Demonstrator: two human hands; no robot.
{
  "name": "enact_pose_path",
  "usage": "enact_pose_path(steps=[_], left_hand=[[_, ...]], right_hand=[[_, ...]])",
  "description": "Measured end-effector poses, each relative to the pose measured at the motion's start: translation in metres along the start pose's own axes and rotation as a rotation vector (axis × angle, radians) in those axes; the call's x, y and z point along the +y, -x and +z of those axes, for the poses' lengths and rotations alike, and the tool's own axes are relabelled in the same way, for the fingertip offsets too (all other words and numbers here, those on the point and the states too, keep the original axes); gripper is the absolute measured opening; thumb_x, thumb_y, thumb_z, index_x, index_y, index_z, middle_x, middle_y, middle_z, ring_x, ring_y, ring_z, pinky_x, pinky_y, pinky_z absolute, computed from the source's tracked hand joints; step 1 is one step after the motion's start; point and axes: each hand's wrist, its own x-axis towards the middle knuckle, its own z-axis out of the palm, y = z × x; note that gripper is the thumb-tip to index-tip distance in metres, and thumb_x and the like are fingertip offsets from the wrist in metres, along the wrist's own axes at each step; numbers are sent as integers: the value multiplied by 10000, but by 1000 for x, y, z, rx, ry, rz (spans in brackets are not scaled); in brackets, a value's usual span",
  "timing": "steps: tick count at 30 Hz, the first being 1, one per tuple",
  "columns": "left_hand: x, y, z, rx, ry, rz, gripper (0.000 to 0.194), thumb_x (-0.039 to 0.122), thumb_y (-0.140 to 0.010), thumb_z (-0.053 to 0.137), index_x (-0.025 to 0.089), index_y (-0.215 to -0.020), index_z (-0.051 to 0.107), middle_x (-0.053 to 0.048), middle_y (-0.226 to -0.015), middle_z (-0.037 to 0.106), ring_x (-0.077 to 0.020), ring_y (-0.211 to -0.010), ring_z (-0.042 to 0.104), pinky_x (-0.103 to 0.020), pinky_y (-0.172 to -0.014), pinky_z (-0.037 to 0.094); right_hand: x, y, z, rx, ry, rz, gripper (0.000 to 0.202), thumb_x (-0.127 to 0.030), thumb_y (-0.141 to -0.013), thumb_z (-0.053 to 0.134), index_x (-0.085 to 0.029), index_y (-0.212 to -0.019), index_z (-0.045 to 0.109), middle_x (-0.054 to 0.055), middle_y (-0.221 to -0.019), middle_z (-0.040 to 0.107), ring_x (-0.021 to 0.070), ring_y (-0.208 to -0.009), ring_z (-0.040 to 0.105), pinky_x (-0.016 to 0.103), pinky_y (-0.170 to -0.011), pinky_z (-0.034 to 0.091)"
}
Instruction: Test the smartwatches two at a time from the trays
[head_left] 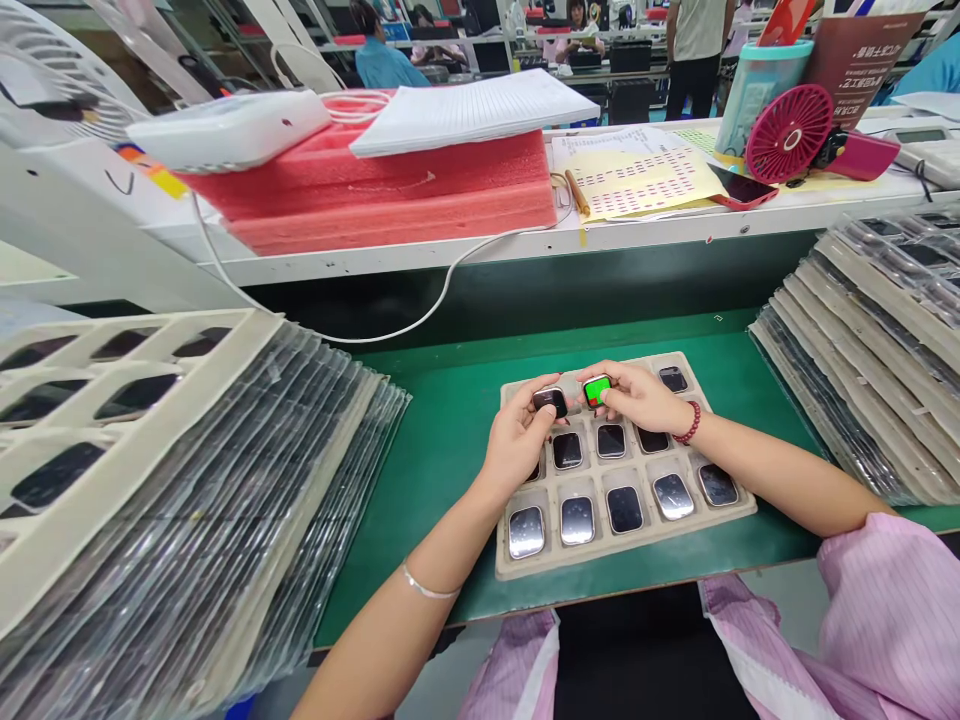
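Observation:
My left hand grips a watch with a dark screen between thumb and fingers. Close beside it on the right, my right hand pinches a second watch, whose screen is lit green with a little red at the bottom. Both hands are over the far part of a beige compartment tray lying on the green table. Several square watches with dark screens sit in its compartments, such as one in the near row. My hands cover part of the far row.
Tall stacks of trays stand at the left and right. Behind, a white shelf bears red foam, papers, a phone and a pink fan. A white cable hangs down. People are in the background.

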Motion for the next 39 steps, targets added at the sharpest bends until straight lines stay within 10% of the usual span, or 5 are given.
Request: enact_pose_path(steps=[9, 17, 39], left_hand=[[-1, 0, 1, -34, 24, 16, 561, 117, -712, 582, 189, -1267, 564, -57, -1020, 711, -167, -826, 681, -337, -806, 579], [-2, -1, 3, -15, 51, 13, 546, 107, -694, 598, 187, -1233, 570, -61, -1041, 697, -199, -991, 677, -344, -869, 573], [-11, -5, 1, 12, 70, 11, 741, 216, -736, 730, 248, -1421, 450, -66, -1135, 626, -188, -987, 656, -336, -883, 561]], right_hand=[[4, 2, 3, 54, 113, -208, 328, -143, -774, 583, -165, -1101, 591, 54, -991, 660, 168, -859, 648, 288, -736, 526], [4, 1, 1, 18, 22, -76, 376, -134, -806, 504, -163, -1174, 574, 50, -946, 658, 120, -672, 617, 246, -595, 530], [8, -1, -1, -1, 64, -123, 674, -112, -773, 585, -212, -1419, 419, 82, -1129, 584, 164, -945, 600, 228, -659, 556]])
